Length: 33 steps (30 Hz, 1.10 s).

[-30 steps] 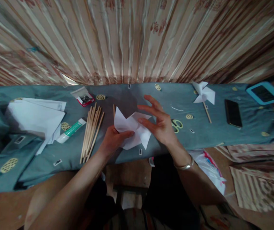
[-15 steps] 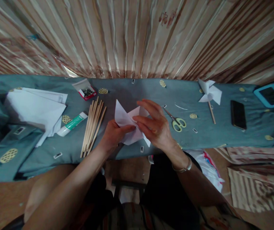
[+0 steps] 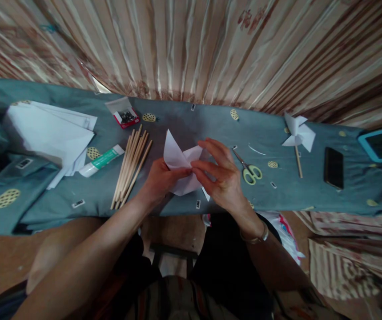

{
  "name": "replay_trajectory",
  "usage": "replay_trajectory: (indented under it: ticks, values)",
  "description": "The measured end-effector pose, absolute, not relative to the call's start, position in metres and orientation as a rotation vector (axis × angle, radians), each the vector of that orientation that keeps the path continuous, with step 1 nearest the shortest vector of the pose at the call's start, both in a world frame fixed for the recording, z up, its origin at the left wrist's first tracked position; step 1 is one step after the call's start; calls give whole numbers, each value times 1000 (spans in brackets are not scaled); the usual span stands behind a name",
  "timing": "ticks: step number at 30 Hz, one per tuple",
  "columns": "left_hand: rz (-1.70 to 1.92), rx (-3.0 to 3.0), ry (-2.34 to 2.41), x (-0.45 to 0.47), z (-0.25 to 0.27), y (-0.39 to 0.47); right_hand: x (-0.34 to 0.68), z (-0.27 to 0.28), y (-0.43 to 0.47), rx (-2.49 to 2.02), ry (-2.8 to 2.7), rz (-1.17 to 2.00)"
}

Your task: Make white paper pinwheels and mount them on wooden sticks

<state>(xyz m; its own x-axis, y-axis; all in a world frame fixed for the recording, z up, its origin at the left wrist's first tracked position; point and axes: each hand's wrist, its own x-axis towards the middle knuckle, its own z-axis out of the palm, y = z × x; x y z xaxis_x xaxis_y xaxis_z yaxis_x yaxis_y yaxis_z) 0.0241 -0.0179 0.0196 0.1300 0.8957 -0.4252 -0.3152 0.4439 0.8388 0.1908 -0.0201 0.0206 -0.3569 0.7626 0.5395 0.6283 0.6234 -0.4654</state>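
Between my hands is a white paper pinwheel (image 3: pixel 184 183), its blades partly folded in toward the middle and one point standing up. My left hand (image 3: pixel 160 180) grips it from the left, thumb pressed near the centre. From the right, my right hand (image 3: pixel 222 175) pinches the paper at the centre with thumb and index finger, the other fingers bent above; whether a small pin sits there is hidden. A bundle of wooden sticks (image 3: pixel 131 166) lies left of my left hand. Green-handled scissors (image 3: pixel 251 173) rest just right of my right hand.
At the left are a stack of paper (image 3: pixel 49 133) and a glue tube (image 3: pixel 102 161). An open red box of small metal pins (image 3: pixel 126 116) stands behind the sticks. Rightward lie a pinwheel on a stick (image 3: pixel 299 133), a black phone (image 3: pixel 334 168) and a blue-framed tablet (image 3: pixel 381 146). A curtain (image 3: pixel 191 49) hangs behind.
The view has shifted and tilted slightly. My right hand's fingers have closed in a little at the paper's centre, while my left hand keeps its grip.
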Motion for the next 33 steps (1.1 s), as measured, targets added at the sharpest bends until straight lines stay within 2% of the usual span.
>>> replay_trajectory:
  ticks: [10,33]
  values:
    - [978,664,1098,23,19,-18,190,18,-21,-1038,-2129,220]
    - [984,711,1107,22,15,-18,194,15,-20,-1154,-2037,491]
